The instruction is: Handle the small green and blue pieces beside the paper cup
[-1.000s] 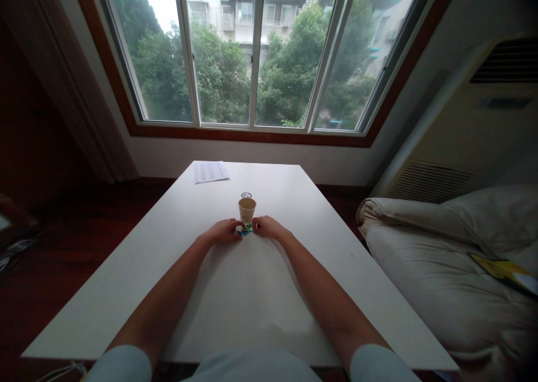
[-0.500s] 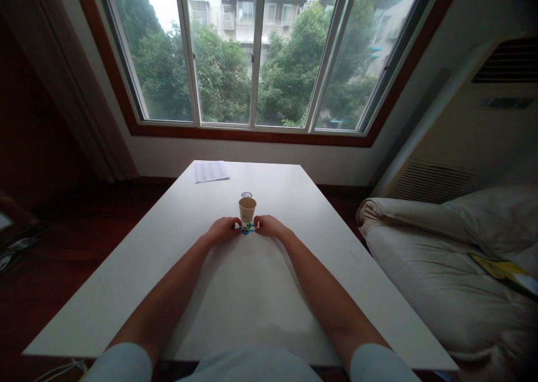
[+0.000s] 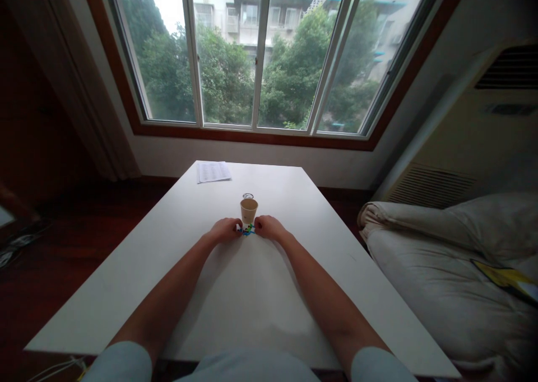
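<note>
A small cluster of blue, green and dark pieces [image 3: 247,230] lies on the white table, too small to tell what kind they are. My left hand [image 3: 227,228] is at the cluster's left edge, thumb and fingers curled together in a pinch. From the right, my right hand [image 3: 268,226] reaches the same pieces with its fingers also bent and closed. Whether either hand grips a piece is hidden at the fingertips. Just behind the pieces stands an upright brown paper cup [image 3: 249,210], open at the top.
Behind the cup lies a small dark-rimmed ring-shaped object [image 3: 247,196]. Papers [image 3: 213,172] rest at the far left of the white table [image 3: 336,292]. A cushioned light-coloured seat [image 3: 420,259] stands along the right side, and a window [image 3: 260,63] is beyond the table.
Both hands stay at the small pieces, with only slight finger movement at the cluster. The camera view has shifted a little; the cup stands where it was.
</note>
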A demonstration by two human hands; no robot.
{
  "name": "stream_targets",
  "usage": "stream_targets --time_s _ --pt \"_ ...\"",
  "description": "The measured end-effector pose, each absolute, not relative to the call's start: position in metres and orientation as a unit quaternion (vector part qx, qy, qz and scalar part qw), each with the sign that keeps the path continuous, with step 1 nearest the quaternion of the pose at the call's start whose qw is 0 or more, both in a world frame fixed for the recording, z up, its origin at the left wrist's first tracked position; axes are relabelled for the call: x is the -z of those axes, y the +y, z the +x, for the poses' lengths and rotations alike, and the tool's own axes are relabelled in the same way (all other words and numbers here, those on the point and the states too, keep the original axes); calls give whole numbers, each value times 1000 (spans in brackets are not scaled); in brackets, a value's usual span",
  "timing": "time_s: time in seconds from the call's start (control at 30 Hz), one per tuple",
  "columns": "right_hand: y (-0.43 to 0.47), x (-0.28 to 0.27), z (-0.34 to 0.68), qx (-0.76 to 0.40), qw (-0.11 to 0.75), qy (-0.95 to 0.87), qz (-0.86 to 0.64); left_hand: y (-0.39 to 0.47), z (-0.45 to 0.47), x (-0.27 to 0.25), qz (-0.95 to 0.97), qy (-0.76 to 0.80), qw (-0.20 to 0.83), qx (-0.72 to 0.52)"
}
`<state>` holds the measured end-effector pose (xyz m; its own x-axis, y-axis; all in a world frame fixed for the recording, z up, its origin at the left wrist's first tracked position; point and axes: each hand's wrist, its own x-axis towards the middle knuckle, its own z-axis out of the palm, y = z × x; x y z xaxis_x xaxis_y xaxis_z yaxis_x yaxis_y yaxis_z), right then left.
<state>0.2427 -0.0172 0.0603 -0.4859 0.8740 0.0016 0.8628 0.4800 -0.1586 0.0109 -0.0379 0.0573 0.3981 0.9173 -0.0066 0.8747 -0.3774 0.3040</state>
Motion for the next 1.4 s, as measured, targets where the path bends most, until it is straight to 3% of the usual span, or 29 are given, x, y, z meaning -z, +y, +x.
stream_targets --time_s 0.47,1.4 --pt "-21 -68 239 -124 49 -871 -472 -42 12 -64 837 528 132 -56" --pt "-27 -70 234 -57 18 -881 -470 -43 13 -63 832 529 146 -79"
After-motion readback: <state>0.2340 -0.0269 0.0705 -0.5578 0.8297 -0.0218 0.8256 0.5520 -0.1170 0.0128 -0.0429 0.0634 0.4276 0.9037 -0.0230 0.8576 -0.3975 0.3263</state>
